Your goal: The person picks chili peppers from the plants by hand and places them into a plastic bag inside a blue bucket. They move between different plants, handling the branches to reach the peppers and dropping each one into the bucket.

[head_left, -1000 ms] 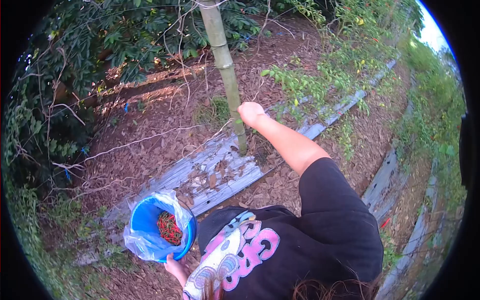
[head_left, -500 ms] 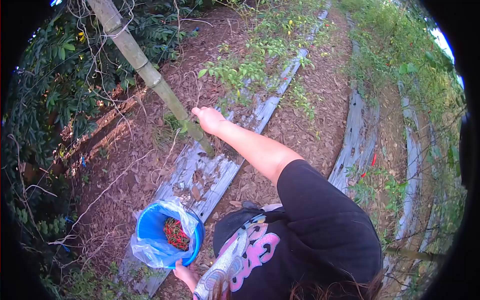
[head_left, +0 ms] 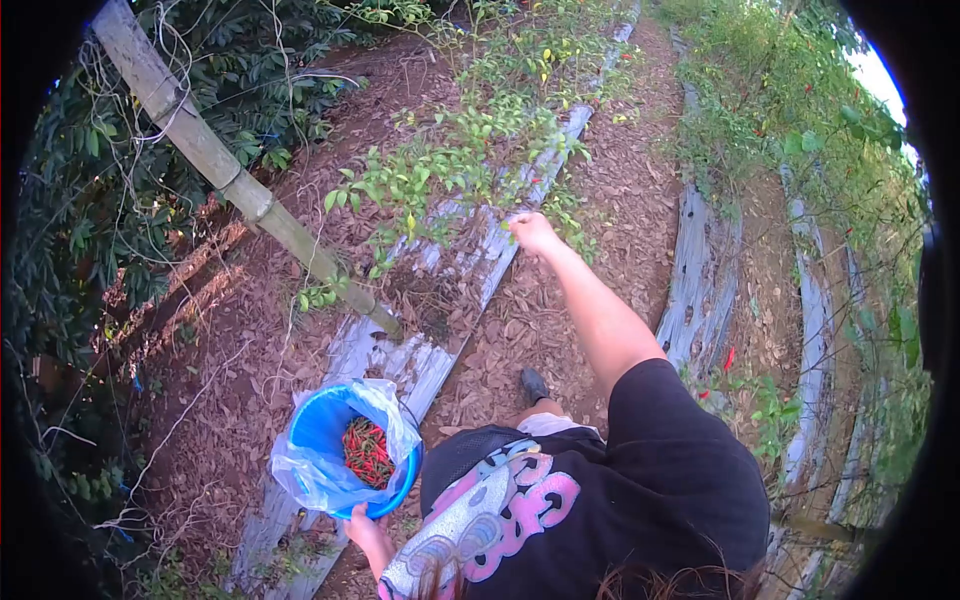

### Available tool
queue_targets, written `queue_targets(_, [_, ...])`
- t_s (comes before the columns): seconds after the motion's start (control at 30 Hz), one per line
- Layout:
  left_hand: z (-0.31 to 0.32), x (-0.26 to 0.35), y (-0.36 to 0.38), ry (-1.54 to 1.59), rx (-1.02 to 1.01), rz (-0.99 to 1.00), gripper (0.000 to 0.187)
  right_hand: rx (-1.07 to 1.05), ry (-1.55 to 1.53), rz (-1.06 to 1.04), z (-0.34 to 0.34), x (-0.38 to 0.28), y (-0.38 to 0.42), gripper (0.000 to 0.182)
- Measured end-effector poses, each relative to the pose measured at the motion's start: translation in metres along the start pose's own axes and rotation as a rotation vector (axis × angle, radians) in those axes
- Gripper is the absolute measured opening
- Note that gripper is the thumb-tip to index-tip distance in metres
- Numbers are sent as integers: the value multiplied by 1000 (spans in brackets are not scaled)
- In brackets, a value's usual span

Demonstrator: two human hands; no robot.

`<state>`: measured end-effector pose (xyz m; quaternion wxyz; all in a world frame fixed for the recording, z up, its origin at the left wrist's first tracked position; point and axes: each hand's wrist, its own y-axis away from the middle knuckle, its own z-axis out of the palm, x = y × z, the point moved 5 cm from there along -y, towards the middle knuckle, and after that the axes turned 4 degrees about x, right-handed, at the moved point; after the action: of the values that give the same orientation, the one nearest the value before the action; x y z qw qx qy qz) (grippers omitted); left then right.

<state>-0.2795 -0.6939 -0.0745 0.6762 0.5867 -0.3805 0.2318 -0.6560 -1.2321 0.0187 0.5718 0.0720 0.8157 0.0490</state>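
A blue bucket [head_left: 312, 432] lined with a clear plastic bag [head_left: 308, 478] is at the lower left, tilted towards me. Red and dark green chili peppers [head_left: 368, 453] lie inside it. My left hand [head_left: 366, 530] grips the bucket's rim from below, its fingers partly hidden. Stretched out ahead, my right hand [head_left: 535, 233] is beside a leafy chili plant [head_left: 470, 165], over the edge of the grey plastic mulch. Its fingers are curled together at the foliage. Whatever may be between them is too small to make out.
A slanting bamboo pole [head_left: 262, 208] with dry vines rises at the left, before dark foliage [head_left: 70, 240]. Grey mulch strips [head_left: 700, 265] run along leaf-covered soil, with more chili plants [head_left: 770, 125] at the right. A shoe [head_left: 534, 384] shows on the path below me.
My right hand has moved right, from beside the bamboo pole to the chili plant. The pole has shifted left in view, and a shoe now shows. My left hand still holds the bucket.
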Motion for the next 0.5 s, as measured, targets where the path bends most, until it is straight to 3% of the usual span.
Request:
queue_targets(0.07, [33,0,10,-23,38,7,33,16,26,-25,-28,2,-48,12])
queue_targets(0.1, [47,-4,18,-29,60,9,34,33,17,-198,-37,20,-91,11])
queue_targets(0.17, [75,-17,35,53,134,21,34,169,167,-323,-73,2,-111,14])
queue_targets(0.2, [55,-12,57,97,164,30,35,194,180,-288,-89,0,-99,15])
queue_targets(0.27, [89,-31,71,172,218,36,35,241,203,-196,-108,32,-158,15])
queue_targets(0.37, [120,-47,99,228,282,26,31,215,363,-261,-122,3,-158,16])
queue_targets(0.47, [116,-57,106,220,313,-1,28,207,517,-409,-100,26,-197,34])
queue_targets(0.5, [120,-63,111,204,356,-11,25,48,299,-335,-84,45,-222,33])
